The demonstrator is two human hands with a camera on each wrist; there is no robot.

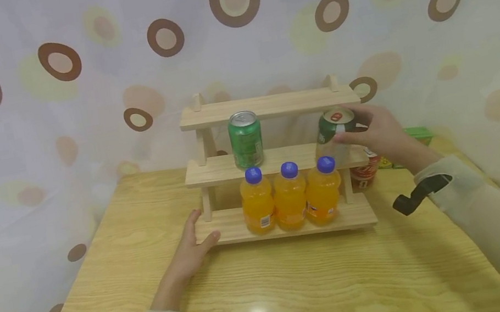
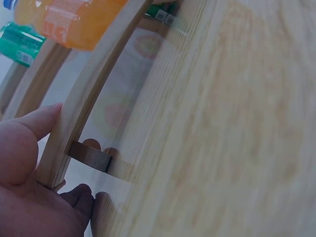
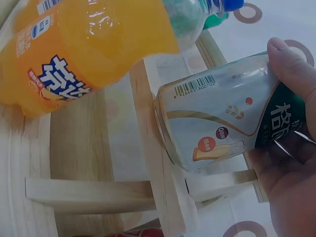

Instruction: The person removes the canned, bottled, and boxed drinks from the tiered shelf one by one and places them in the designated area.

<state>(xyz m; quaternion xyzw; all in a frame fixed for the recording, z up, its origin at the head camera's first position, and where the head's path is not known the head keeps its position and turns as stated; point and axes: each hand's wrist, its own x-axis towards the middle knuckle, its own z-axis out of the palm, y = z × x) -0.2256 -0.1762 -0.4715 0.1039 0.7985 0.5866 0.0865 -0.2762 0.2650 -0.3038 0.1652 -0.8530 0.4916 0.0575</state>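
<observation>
your right hand (image 1: 378,130) grips a can (image 3: 212,118), your left hand (image 1: 192,251) clasps the shelf (image 1: 228,229); three bottles (image 1: 290,202) hold orange drink (image 1: 258,204)!

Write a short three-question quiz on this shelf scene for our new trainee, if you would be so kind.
1. Multiple choice: what does the right hand hold?
a) a red can
b) a green-and-white can
c) a carton

2. True or false: the standing green can is on the middle shelf.

3. Fill in the number: ___ bottles of orange drink stand on the bottom shelf, which the left hand holds at one end.

Key:
1. b
2. True
3. Three
</observation>
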